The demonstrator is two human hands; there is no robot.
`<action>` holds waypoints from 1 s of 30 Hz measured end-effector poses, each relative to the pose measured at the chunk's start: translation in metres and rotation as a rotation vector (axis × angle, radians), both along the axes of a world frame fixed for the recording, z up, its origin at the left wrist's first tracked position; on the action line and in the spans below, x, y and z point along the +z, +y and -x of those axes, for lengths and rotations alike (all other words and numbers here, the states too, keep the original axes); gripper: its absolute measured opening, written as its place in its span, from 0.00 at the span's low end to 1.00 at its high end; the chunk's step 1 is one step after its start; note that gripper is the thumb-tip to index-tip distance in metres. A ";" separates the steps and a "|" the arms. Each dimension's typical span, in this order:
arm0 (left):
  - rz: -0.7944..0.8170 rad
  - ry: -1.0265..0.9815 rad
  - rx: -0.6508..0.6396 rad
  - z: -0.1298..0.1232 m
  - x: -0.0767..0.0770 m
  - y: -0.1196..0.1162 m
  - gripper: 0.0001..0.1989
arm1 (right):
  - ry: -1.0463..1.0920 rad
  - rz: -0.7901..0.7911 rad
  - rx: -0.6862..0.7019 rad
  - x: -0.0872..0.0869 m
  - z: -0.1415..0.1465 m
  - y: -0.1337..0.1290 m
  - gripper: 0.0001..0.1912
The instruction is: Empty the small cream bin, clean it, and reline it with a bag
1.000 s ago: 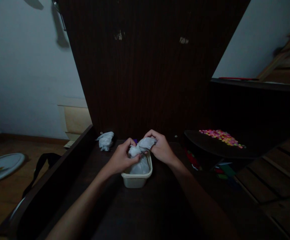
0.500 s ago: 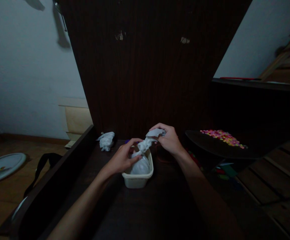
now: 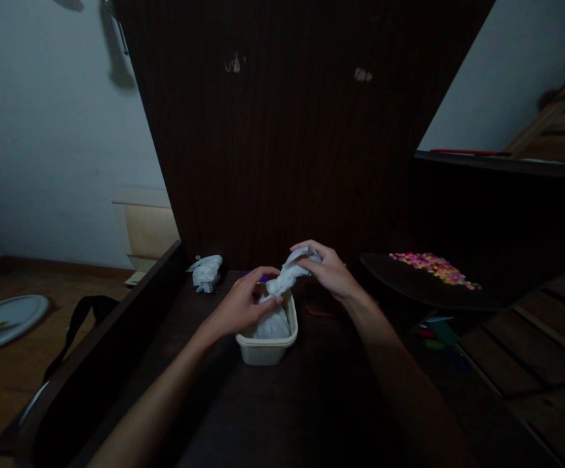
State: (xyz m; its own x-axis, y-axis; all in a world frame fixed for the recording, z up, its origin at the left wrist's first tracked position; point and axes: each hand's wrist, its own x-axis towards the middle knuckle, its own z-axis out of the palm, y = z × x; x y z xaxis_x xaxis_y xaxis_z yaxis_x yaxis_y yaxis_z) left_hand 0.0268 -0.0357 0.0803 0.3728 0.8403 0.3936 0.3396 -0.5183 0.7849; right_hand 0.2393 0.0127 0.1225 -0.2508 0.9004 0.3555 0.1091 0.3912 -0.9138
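A white plastic bag [image 3: 271, 324] sits bunched inside a cream rectangular tub [image 3: 265, 354], its neck twisted and drawn up over the tub. My right hand [image 3: 329, 272] is closed on the loose upper end of the bag, above the tub's right rim. At the left side of the twist, my left hand [image 3: 243, 302] curls its thumb and fingers round the bag's neck. What fills the bag is hidden. Behind my left fingertips a bit of something purple [image 3: 262, 277] shows.
Another crumpled white plastic bag [image 3: 207, 273] lies at the back left of the dark desk [image 3: 262, 416]. On a rounded shelf [image 3: 409, 286] to the right spreads a heap of small pink and yellow pieces [image 3: 432, 268]. A tall dark panel [image 3: 292, 143] rises behind the tub.
My right hand has shifted its grip on the bag's upper end, which now looks longer and more twisted. My left hand stays at the neck, and the tub has hardly moved.
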 end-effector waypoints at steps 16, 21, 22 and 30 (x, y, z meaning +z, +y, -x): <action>-0.058 0.156 0.044 -0.005 0.004 0.002 0.15 | 0.056 -0.084 -0.146 -0.003 0.002 0.006 0.11; 0.000 0.056 0.133 -0.006 0.006 0.002 0.11 | 0.266 0.070 -0.073 -0.010 0.000 -0.003 0.28; 0.005 0.038 0.155 -0.006 0.006 0.003 0.12 | 0.266 0.095 -0.078 -0.012 0.000 -0.005 0.28; -0.089 0.081 0.179 -0.010 0.006 0.005 0.08 | -0.080 0.127 0.045 -0.035 0.014 -0.021 0.20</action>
